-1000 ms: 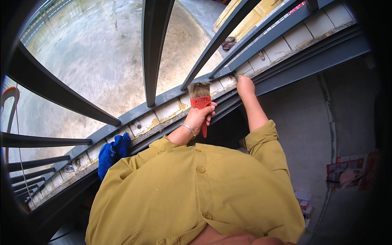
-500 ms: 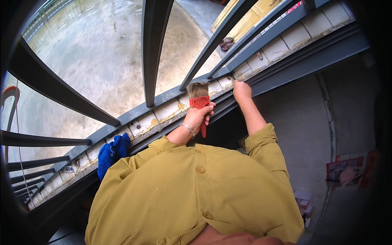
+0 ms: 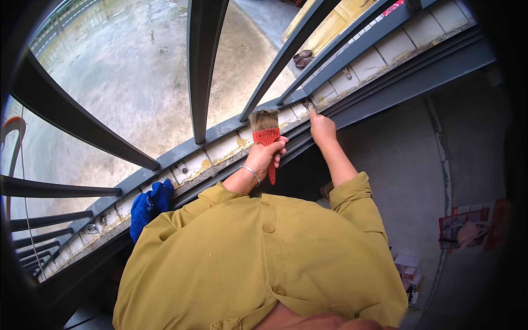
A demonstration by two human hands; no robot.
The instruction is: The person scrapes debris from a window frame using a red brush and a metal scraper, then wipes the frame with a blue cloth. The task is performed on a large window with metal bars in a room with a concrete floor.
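My left hand [image 3: 265, 158], with a silver bangle at the wrist, is wrapped round the red handle of a wide paintbrush [image 3: 265, 132]. The brush's greyish, dirty bristles point away from me over the tiled sill [image 3: 192, 166], beside the foot of a metal window bar [image 3: 275, 69]. Farther right, my right hand [image 3: 323, 131] is closed at the sill's inner edge, its fingertips by a stained tile. Whatever it may be pinching is hidden. Flaking yellowish residue marks the tiles near both hands.
Dark metal bars and a window track [image 3: 401, 88] run along the sill. A blue cloth [image 3: 148, 209] hangs over it at the left. Outside lie a concrete floor [image 3: 126, 82] and dark shoes [image 3: 303, 58]. Boxes [image 3: 408, 269] stand low at the right.
My right hand has shifted slightly toward me and to the left along the sill. My left hand and the brush have barely moved. The whole view has tilted a little.
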